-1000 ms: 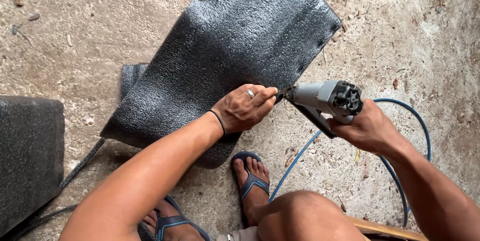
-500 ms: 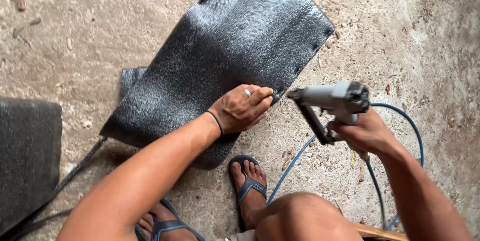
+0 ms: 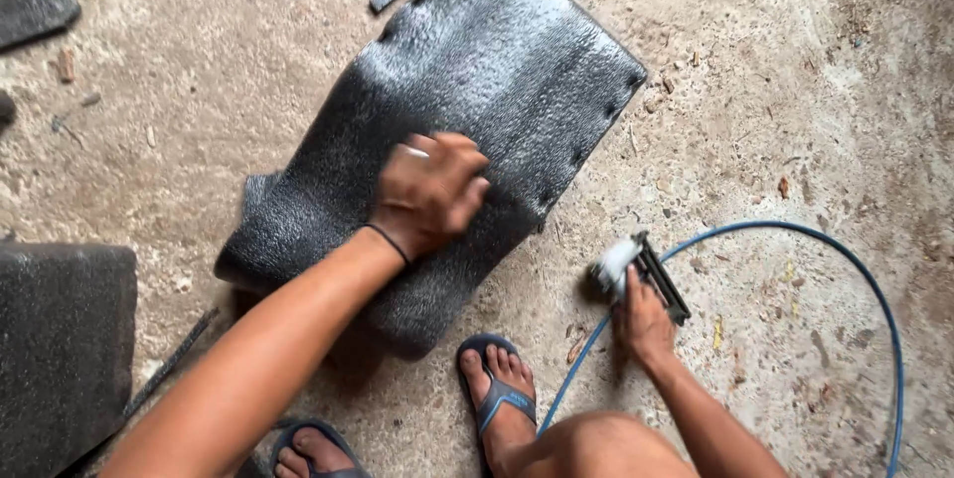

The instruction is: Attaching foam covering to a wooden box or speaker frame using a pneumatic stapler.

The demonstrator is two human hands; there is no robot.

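A black textured padded cover (image 3: 497, 71) lies on the concrete floor in front of me. My left hand (image 3: 429, 192) rests on its near part, fingers curled and blurred, a ring on one finger and a dark band at the wrist. My right hand (image 3: 644, 321) holds a grey pneumatic staple gun (image 3: 636, 267) down on the floor to the right of the cover. A blue air hose (image 3: 845, 259) runs from the gun in a loop to the right.
A second black textured piece (image 3: 60, 359) lies at the left edge. Small black scraps (image 3: 36, 11) sit at the top left. My foot in a blue sandal (image 3: 497, 389) stands just below the cover, my knee at the bottom.
My right hand has lowered the staple gun from the cover's edge to the floor. My left hand has slid from the cover's right edge further onto its surface.
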